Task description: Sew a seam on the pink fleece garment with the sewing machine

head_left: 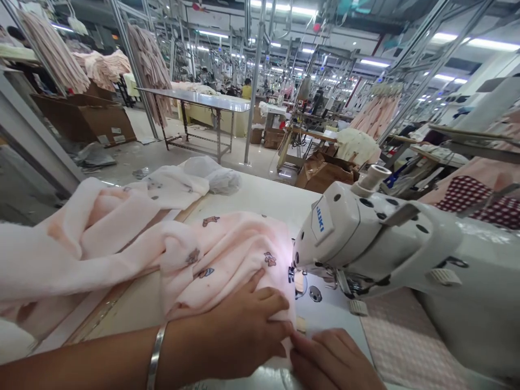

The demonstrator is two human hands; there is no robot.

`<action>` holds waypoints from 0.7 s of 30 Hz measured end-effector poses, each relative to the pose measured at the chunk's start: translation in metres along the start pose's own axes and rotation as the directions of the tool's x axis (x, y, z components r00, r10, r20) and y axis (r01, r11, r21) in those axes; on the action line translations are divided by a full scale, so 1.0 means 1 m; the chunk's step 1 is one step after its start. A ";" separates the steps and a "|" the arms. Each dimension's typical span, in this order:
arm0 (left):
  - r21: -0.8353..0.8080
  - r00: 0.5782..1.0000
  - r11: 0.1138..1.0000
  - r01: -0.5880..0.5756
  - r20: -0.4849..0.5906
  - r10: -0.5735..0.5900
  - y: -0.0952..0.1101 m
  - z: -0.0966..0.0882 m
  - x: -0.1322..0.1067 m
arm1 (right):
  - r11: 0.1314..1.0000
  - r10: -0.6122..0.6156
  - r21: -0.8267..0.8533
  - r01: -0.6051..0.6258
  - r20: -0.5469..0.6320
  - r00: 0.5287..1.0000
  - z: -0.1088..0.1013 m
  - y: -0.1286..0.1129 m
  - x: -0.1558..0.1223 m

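A pale pink fleece garment (227, 254) with small printed figures lies on the sewing table, its edge under the needle area of a white Juki sewing machine (365, 233). My left hand (239, 330), a metal bangle on its wrist, rests flat on the fabric just left of the presser foot (298, 281). My right hand (333, 357) sits at the near edge, its fingertips pinching the fabric's lower edge beside a small tan tab (301, 324). More pink fabric (81, 238) is heaped to the left.
The white table top (264, 197) stretches beyond the garment, with a crumpled clear bag (215, 173) at its far side. A checked pad (398, 346) lies under the machine arm. Behind are a metal table (203, 103), cardboard boxes (325, 173) and hanging pink garments (52, 54).
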State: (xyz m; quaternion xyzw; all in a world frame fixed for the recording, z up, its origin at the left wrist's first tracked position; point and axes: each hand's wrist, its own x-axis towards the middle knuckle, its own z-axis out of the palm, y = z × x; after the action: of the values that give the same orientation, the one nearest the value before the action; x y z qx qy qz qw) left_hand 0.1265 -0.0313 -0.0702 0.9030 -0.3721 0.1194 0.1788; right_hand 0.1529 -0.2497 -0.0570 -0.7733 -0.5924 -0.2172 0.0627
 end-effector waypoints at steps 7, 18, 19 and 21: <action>-0.060 0.998 0.997 -0.042 -0.045 0.039 -0.023 0.000 0.014 | 0.995 0.071 0.073 -0.069 -0.013 0.997 0.000 0.017 0.012; -0.100 0.995 0.993 -0.065 -0.076 0.058 -0.063 -0.001 0.039 | 0.977 0.209 0.025 -0.210 0.052 0.977 0.024 0.039 0.010; -0.105 0.995 0.992 -0.067 -0.084 0.058 -0.065 -0.002 0.041 | 0.977 0.212 0.021 -0.213 0.054 0.976 0.026 0.040 0.008; -0.112 0.994 0.991 -0.070 -0.093 0.059 -0.069 -0.005 0.044 | 0.978 0.210 0.006 -0.210 0.052 0.976 0.027 0.042 0.006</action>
State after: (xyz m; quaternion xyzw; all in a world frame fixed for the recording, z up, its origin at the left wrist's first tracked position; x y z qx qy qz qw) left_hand 0.2056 -0.0115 -0.0660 0.8723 -0.3990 0.1440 0.2432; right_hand 0.2010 -0.2471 -0.0722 -0.8365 -0.5100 -0.1859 0.0746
